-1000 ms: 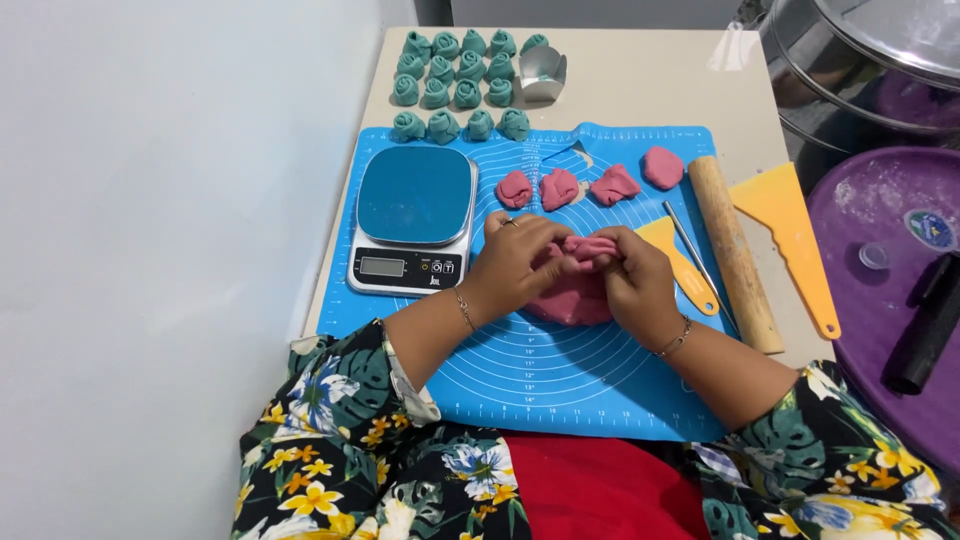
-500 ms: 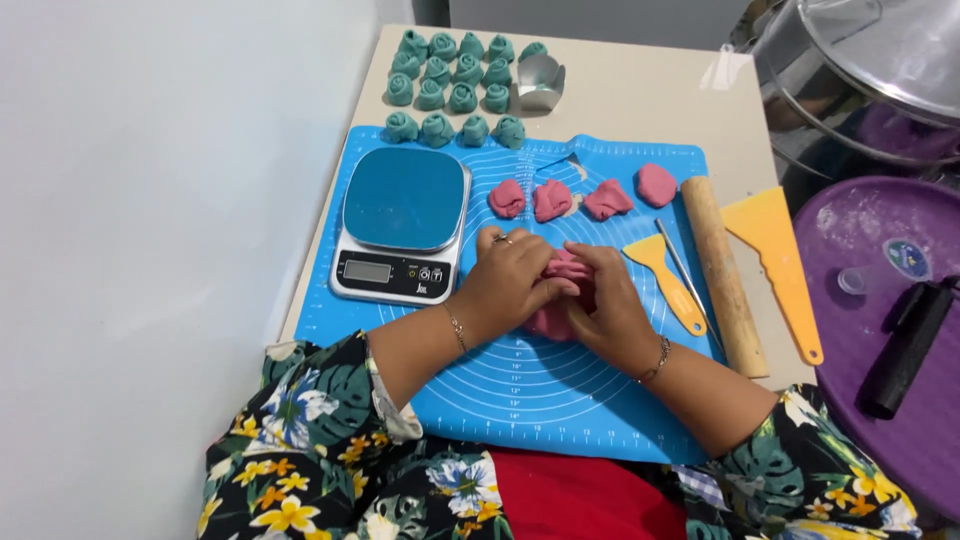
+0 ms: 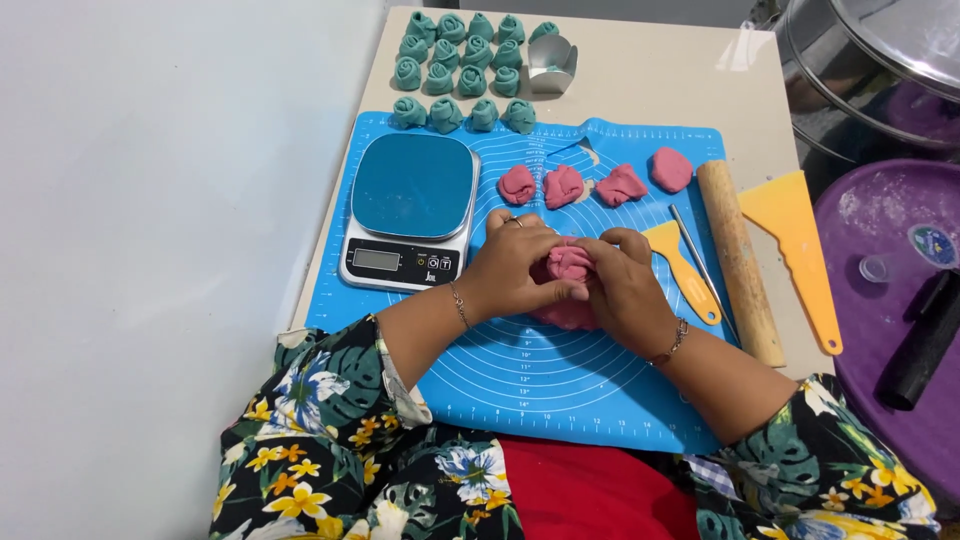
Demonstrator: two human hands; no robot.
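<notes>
We had both hands closed around one lump of pink dough, and each grip was clenched on it: the left hand cupped it from the left with the thumb pressing into its lower side, and the right hand wrapped it from the right with the fingers curled over the top. The lump sat pinched between our hands just above a larger pink mass that lay on the blue mat near its middle. Our forearms came in from the lower edge, angled toward each other, wrists low over the mat, a bracelet on each. Compared with half a second before, our hands had stayed in the same place on the mat, and the dough showed more plainly between the fingers. Behind our hands lay four small pink pieces in a row, with the kitchen scale to their left. To the right lay a small yellow scraper, a thin metal tool, a wooden rolling pin and a larger yellow scraper. At the far end of the counter stood rows of teal dough rosettes.
</notes>
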